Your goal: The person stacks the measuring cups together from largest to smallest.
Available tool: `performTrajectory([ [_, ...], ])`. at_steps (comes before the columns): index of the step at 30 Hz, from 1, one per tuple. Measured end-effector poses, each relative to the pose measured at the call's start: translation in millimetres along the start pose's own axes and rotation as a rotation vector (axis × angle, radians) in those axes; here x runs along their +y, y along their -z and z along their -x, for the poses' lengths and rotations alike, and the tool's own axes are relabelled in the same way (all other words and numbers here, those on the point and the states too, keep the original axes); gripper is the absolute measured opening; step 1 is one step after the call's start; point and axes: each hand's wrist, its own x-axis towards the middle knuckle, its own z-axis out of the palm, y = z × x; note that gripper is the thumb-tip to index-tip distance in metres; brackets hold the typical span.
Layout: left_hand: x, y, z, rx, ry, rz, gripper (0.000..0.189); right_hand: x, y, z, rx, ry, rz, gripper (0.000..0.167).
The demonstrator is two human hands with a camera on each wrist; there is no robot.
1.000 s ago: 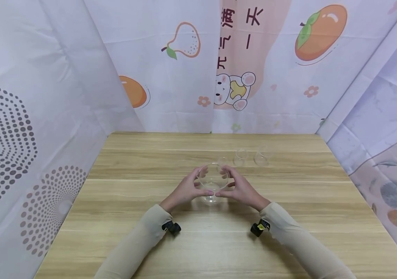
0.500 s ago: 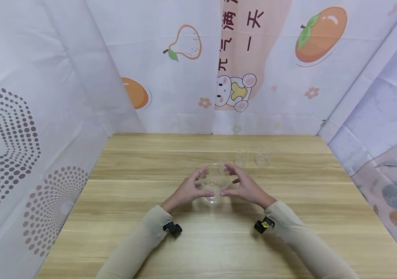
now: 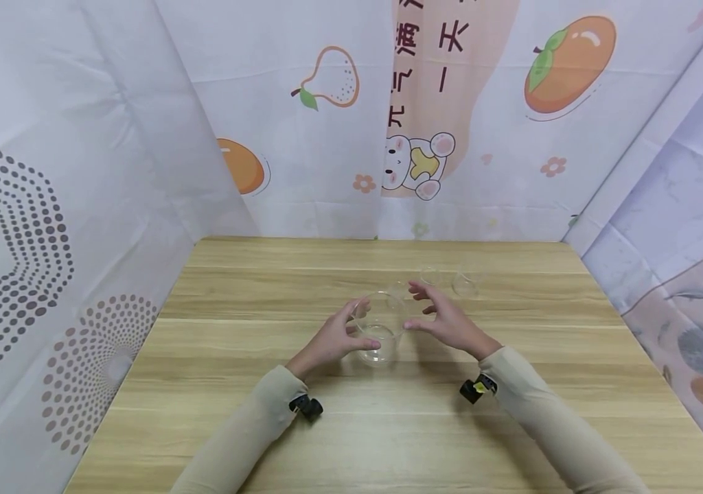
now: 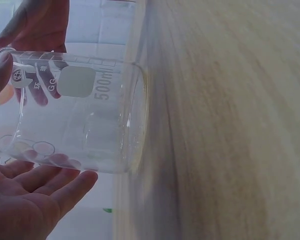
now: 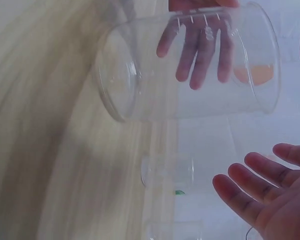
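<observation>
A clear glass beaker (image 3: 388, 317) stands upright on the wooden table, in front of me. The left wrist view shows a white 500 ml marking and a blank label patch on the beaker (image 4: 102, 120). My left hand (image 3: 334, 336) holds its left side, thumb across the near wall and fingers round behind. Just off the beaker's right side is my right hand (image 3: 450, 324), its fingers spread and holding nothing. In the right wrist view a gap shows between the right hand (image 5: 275, 190) and the glass.
Several smaller clear glass vessels stand behind and to the right, among them one vessel (image 3: 430, 276) and another (image 3: 465, 284) farther right. Printed curtains (image 3: 302, 151) enclose the table (image 3: 252, 288) at the back and sides.
My right hand has let go of the beaker and moved away to the right and slightly back. The left hand and the beaker stay almost where they were.
</observation>
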Motion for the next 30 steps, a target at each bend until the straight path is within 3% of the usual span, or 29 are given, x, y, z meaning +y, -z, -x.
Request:
performTrajectory([
  [12, 0.8, 0.3, 0.5, -0.003, 0.004, -0.027, 0.090, -1, 19, -6.8, 0.022, 0.004, 0.063, 0.068],
  [21, -0.1, -0.4, 1.1, -0.015, 0.010, -0.030, 0.091, 3, 30, -11.0, 0.035, -0.044, 0.120, 0.066],
  [30, 0.5, -0.4, 1.5, -0.007, 0.027, -0.031, 0.090, 3, 56, -22.6, 0.012, -0.119, 0.187, 0.066],
])
